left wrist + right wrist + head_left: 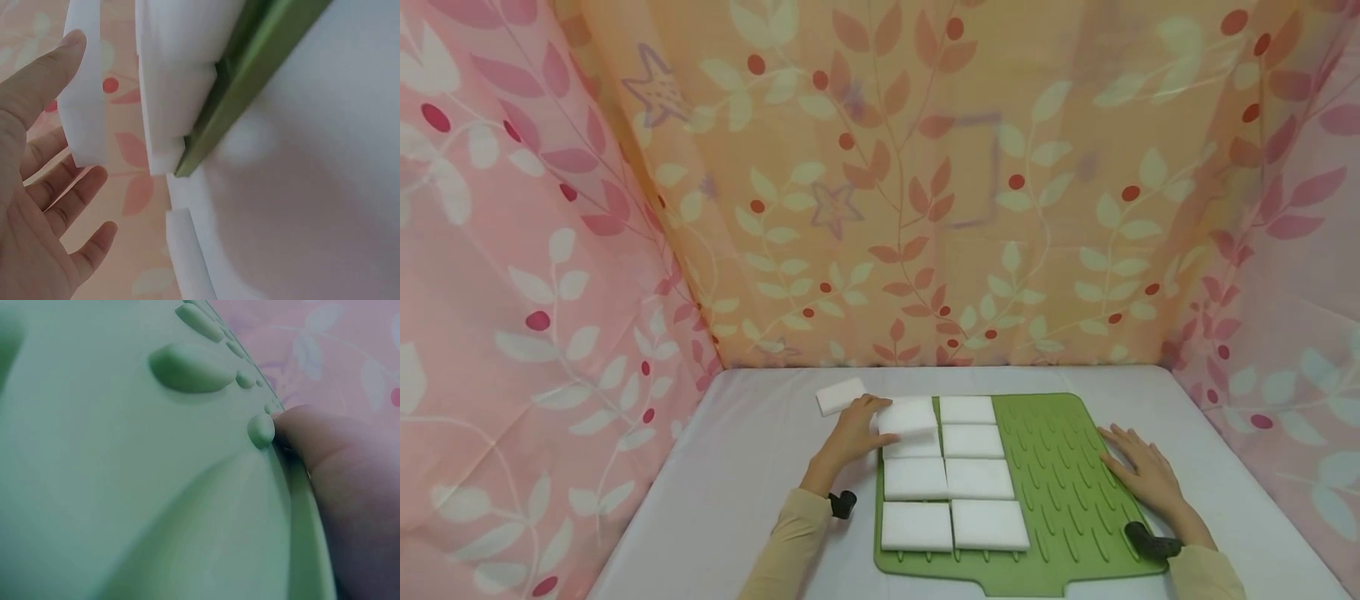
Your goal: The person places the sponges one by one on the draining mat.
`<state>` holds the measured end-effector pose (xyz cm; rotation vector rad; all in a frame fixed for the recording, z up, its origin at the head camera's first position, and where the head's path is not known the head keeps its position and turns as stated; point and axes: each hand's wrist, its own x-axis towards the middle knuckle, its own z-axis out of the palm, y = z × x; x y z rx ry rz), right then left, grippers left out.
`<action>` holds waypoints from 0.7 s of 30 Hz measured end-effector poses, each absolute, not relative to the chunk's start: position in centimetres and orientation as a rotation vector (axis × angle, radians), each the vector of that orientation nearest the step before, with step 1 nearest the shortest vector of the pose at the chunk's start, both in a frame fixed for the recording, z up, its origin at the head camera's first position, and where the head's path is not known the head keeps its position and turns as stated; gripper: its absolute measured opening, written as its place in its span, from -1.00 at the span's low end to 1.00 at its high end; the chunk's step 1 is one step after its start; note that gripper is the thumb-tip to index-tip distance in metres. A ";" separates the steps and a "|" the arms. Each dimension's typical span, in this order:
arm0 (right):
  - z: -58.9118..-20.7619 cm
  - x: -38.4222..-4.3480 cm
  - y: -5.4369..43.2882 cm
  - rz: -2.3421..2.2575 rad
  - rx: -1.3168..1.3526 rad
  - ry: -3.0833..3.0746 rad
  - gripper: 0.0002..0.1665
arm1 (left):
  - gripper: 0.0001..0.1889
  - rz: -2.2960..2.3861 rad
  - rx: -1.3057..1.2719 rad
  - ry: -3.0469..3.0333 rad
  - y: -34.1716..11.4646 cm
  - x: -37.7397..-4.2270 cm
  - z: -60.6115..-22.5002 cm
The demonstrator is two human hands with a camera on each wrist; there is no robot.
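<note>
My left hand [852, 433] pinches a white sponge block [907, 415] between thumb and fingers. This block is raised and tilted over the far left part of the green drying mat [1075, 500]. In the left wrist view, the held sponge block [87, 94] stands apart from the white blocks [175, 81] on the mat. Those other blocks lie flat in two columns on the mat's left half. With its fingers spread, my right hand [1146, 473] rests at the mat's right edge. The thumb [337, 456] touches that edge in the right wrist view.
One more white block [841, 396] lies on the white table [760, 417], off the mat's far left corner. Raised ridges cover the mat's right half. Floral curtains [895, 183] stand behind and at both sides of the table.
</note>
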<state>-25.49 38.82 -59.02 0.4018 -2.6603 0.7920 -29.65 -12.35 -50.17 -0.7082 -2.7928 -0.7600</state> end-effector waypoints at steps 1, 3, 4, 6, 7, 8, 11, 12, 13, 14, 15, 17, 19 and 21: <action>-59.0 -25.5 38.8 0.791 0.399 -2.656 -0.39 | -0.29 -0.747 -0.716 -2.797 -12.1 -29.7 -50.2; -58.9 -25.4 38.7 0.798 0.398 -2.653 -0.40 | -0.29 -0.735 -0.739 -2.802 -11.5 -29.8 -50.2; -58.8 -25.4 38.7 0.801 0.397 -2.652 -0.40 | -0.29 -0.737 -0.748 -2.806 -11.3 -29.8 -50.1; -58.7 -25.4 38.7 0.809 0.395 -2.650 -0.41 | -0.29 -0.725 -0.768 -2.805 -10.8 -30.0 -50.1; -58.6 -25.3 38.6 0.811 0.397 -2.648 -0.41 | -0.29 -0.719 -0.775 -2.805 -10.5 -30.0 -50.2; -58.6 -25.3 38.6 0.817 0.398 -2.646 -0.41 | -0.29 -0.723 -0.780 -2.806 -10.3 -30.0 -50.1; -58.5 -25.4 38.6 0.824 0.397 -2.649 -0.42 | -0.28 -0.700 -0.788 -2.816 -9.5 -30.1 -50.0; -58.5 -25.4 38.6 0.829 0.397 -2.648 -0.42 | -0.28 -0.690 -0.789 -2.822 -9.3 -30.2 -49.9; -58.5 -25.4 38.6 0.829 0.395 -2.649 -0.42 | -0.28 -0.678 -0.790 -2.831 -9.0 -30.2 -49.9; -58.5 -25.4 38.6 0.829 0.392 -2.649 -0.42 | -0.28 -0.668 -0.794 -2.837 -8.7 -30.3 -49.8; -58.5 -25.5 38.7 0.828 0.391 -2.655 -0.42 | -0.28 -0.649 -0.799 -2.842 -8.5 -30.3 -49.7; -58.6 -25.5 38.7 0.829 0.388 -2.659 -0.42 | -0.28 -0.629 -0.813 -2.844 -7.9 -30.4 -49.6; -58.7 -25.4 38.8 0.832 0.386 -2.657 -0.43 | -0.28 -0.609 -0.830 -2.837 -7.4 -30.4 -49.6; -58.8 -25.4 38.8 0.836 0.388 -2.658 -0.43 | -0.28 -0.601 -0.850 -2.824 -6.9 -30.4 -49.5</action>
